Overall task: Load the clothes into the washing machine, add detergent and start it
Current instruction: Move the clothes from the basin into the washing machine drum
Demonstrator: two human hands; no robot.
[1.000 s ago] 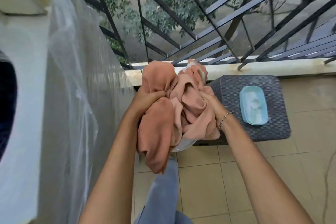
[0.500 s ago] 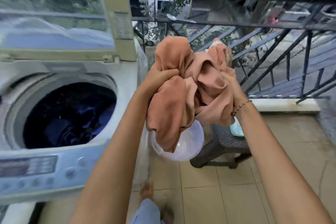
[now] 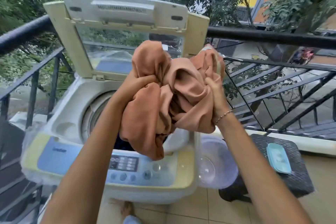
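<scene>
One clothes bundle [image 3: 181, 96] between left grip [image 3: 139, 84] and right grip [image 3: 216, 94].

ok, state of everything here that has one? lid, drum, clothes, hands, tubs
Washer lid: open, propped upright.
Drum: dark clothes inside.
Orange clothes: bunched, held above the drum, not in yet.
Left hand: grips the orange clothes.
Right hand: grips the orange clothes.
Clear basin: empty, right of the washer.
Teal box: on the wicker stool; lid state unclear.
</scene>
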